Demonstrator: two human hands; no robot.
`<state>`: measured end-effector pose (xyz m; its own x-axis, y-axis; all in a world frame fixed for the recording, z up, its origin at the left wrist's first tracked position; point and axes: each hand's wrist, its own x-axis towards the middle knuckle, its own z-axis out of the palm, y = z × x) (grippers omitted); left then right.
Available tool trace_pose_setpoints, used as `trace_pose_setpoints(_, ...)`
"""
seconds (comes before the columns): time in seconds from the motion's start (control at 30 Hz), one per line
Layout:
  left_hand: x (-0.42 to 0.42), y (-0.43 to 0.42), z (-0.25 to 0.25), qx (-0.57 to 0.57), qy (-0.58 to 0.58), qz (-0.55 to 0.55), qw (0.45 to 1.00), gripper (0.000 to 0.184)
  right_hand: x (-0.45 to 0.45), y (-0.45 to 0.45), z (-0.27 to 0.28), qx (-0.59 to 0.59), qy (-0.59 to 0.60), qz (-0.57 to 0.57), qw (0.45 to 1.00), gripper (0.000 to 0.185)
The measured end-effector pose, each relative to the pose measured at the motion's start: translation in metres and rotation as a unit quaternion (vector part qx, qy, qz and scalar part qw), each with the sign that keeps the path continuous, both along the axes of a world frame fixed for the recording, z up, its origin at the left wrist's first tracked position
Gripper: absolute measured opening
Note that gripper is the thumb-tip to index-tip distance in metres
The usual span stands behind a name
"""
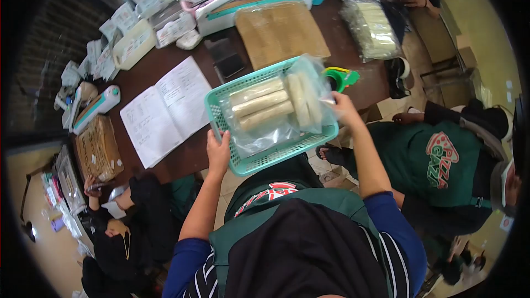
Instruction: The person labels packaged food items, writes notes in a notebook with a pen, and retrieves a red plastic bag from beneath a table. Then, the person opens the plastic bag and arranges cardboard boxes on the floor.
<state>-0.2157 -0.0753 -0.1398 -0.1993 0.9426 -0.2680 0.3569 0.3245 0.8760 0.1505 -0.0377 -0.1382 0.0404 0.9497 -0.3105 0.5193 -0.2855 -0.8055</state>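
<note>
A teal plastic basket (288, 155) is held in front of me, tilted, over the near edge of the brown table. My left hand (219, 149) grips its left near corner, thumb over the rim. My right hand (344, 109) closes on the right end, beside the clear plastic; its fingertips are partly hidden. Inside lies a clear bag of pale, long rolls (262, 107), with a second bag of similar rolls (302, 99) across the right side. What the rolls are, I cannot tell.
An open notebook (168, 110), a dark phone (227, 63), a brown sheet (281, 33), a heat sealer (254, 8) and a green tape dispenser (343, 77) lie on the table. Another bag of rolls (374, 27) sits at right. People are on both sides.
</note>
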Motion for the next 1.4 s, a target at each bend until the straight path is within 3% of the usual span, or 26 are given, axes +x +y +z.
trace_pose_setpoints(0.1,0.001,-0.003,-0.008,0.049,-0.001,0.008,0.999,0.016,-0.006,-0.005,-0.023,-0.007,-0.069,-0.061,0.996,0.022)
trace_pose_setpoints(0.2,-0.006,-0.002,-0.014,0.027,-0.062,0.023,0.997,0.013,-0.014,-0.004,0.013,0.0,-0.084,-0.095,0.992,0.019)
trace_pose_setpoints(0.3,-0.007,-0.002,-0.013,0.008,-0.116,0.02,0.993,0.013,0.003,0.012,0.026,0.062,-0.118,-0.059,0.989,0.023)
trace_pose_setpoints(0.37,-0.006,-0.003,-0.006,-0.007,-0.118,0.023,0.993,0.015,0.01,0.028,0.04,0.224,-0.365,-0.05,0.902,0.032)
trace_pose_setpoints(0.43,-0.006,-0.003,-0.005,-0.012,-0.098,0.012,0.995,0.02,0.022,0.044,0.024,0.176,-0.367,-0.045,0.912,0.042)
trace_pose_setpoints(0.5,-0.003,-0.003,-0.005,0.014,-0.061,0.04,0.997,0.027,0.03,0.056,0.009,0.185,-0.468,0.037,0.864,0.04)
trace_pose_setpoints(0.53,-0.004,-0.002,-0.005,0.004,-0.096,0.045,0.994,0.036,0.032,0.06,0.005,0.097,-0.491,0.083,0.861,0.046)
trace_pose_setpoints(0.7,-0.004,0.0,-0.007,-0.037,-0.082,0.038,0.995,0.042,0.063,0.059,-0.013,0.088,-0.479,0.029,0.873,0.029)
trace_pose_setpoints(0.77,-0.005,0.001,-0.011,-0.033,-0.113,0.026,0.993,0.042,0.075,0.056,-0.002,0.051,-0.438,-0.03,0.897,0.027)
trace_pose_setpoints(0.83,-0.005,0.002,-0.006,-0.049,-0.108,0.027,0.993,0.044,0.092,0.061,0.014,0.032,-0.32,-0.107,0.941,0.032)
trace_pose_setpoints(0.9,-0.003,0.002,-0.004,-0.061,-0.102,0.036,0.992,0.045,0.096,0.074,0.039,0.028,-0.264,-0.108,0.958,0.033)
trace_pose_setpoints(0.97,0.0,0.001,0.0,-0.069,-0.122,0.034,0.99,0.047,0.078,0.1,0.068,0.097,-0.229,-0.079,0.965,0.032)
trace_pose_setpoints(1.07,0.005,-0.004,0.005,-0.078,-0.134,0.033,0.987,0.049,0.038,0.152,0.064,0.228,-0.27,-0.026,0.935,0.031)
trace_pose_setpoints(1.17,0.017,-0.014,0.005,-0.079,-0.155,0.059,0.983,0.05,0.0,0.194,0.036,0.2,-0.36,0.041,0.91,0.033)
trace_pose_setpoints(1.3,0.034,-0.025,0.001,-0.094,-0.173,0.089,0.976,0.05,0.002,0.193,0.037,0.239,-0.323,0.033,0.915,0.036)
trace_pose_setpoints(1.37,0.046,-0.025,0.0,-0.094,-0.197,0.092,0.971,0.049,0.038,0.177,0.038,0.335,-0.142,-0.145,0.92,0.039)
trace_pose_setpoints(1.4,0.052,-0.025,0.002,-0.096,-0.197,0.089,0.972,0.049,0.059,0.165,0.026,0.299,-0.05,-0.248,0.92,0.043)
